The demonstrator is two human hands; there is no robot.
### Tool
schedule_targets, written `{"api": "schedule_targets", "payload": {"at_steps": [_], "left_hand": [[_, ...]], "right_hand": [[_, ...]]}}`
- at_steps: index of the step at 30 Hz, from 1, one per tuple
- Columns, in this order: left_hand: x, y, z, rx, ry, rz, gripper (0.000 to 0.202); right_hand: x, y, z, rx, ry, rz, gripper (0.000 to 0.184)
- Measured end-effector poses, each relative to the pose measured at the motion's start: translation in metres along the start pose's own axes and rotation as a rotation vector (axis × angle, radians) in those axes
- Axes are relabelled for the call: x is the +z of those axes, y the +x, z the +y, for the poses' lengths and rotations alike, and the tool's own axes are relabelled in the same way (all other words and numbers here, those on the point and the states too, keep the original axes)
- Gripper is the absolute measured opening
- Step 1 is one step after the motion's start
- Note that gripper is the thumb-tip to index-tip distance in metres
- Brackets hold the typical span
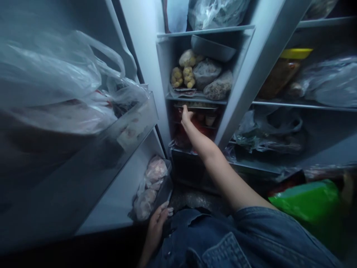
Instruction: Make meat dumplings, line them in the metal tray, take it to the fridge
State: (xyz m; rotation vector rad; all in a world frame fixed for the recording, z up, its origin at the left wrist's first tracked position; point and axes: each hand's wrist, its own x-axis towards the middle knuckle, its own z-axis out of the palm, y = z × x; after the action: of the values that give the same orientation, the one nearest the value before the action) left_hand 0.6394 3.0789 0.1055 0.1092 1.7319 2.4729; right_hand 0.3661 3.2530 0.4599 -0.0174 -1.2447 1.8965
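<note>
My right hand [186,114] reaches into the narrow freezer compartment, closed at the left front edge of a shallow metal tray [205,108]. Small pale pieces lie on this tray, too dark to name. Its fingers are partly hidden below the rim. My left hand [158,219] is low by the opened door, beside the lower door bin [166,186], its fingers loosely extended with nothing visible in them. Whitish patches show on its fingertips. Bagged pale pink food [156,172] fills that bin.
Above the tray, a shelf holds bags of yellow balls [189,77], greyish bags [219,86] and a tilted grey container [213,48]. Plastic bags [50,74] bulge from the upper door bin [139,121]. At right are a yellow-lidded container [296,53] and a green bag [309,201].
</note>
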Motion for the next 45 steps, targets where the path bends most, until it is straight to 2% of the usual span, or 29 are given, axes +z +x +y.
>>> {"api": "schedule_targets", "payload": {"at_steps": [8,15,19,22,25,28,31,35,39,45], "left_hand": [[-0.003,0.007,0.002,-0.002,-0.003,-0.027,0.060],[-0.004,0.010,0.002,-0.009,0.016,-0.082,0.061],[-0.002,0.010,0.007,-0.014,0.028,-0.130,0.061],[0.001,0.008,0.020,-0.009,0.028,-0.170,0.059],[0.008,0.006,0.039,0.013,-0.027,-0.225,0.061],[0.013,0.007,0.056,0.054,-0.144,-0.267,0.072],[0.017,0.014,0.064,0.064,-0.215,-0.211,0.082],[0.023,0.018,0.062,0.027,-0.224,-0.167,0.073],[0.032,0.007,0.055,0.010,-0.248,-0.175,0.055],[0.036,-0.009,0.051,-0.065,-0.298,0.014,0.028]], "right_hand": [[0.000,-0.033,-0.005,0.038,0.064,-0.073,0.032],[-0.033,-0.087,-0.001,0.091,0.098,-0.128,0.034],[-0.065,-0.126,-0.003,0.130,0.112,-0.157,0.032],[-0.095,-0.157,-0.007,0.152,0.116,-0.161,0.030],[-0.132,-0.188,-0.010,0.204,0.095,-0.173,0.026],[-0.176,-0.214,-0.012,0.293,0.047,-0.200,0.026],[-0.221,-0.236,-0.017,0.389,-0.019,-0.244,0.030],[-0.269,-0.262,-0.026,0.466,-0.090,-0.312,0.024],[-0.294,-0.281,-0.026,0.502,-0.165,-0.375,0.039],[-0.312,-0.278,-0.021,0.463,-0.303,-0.546,0.042]]}}
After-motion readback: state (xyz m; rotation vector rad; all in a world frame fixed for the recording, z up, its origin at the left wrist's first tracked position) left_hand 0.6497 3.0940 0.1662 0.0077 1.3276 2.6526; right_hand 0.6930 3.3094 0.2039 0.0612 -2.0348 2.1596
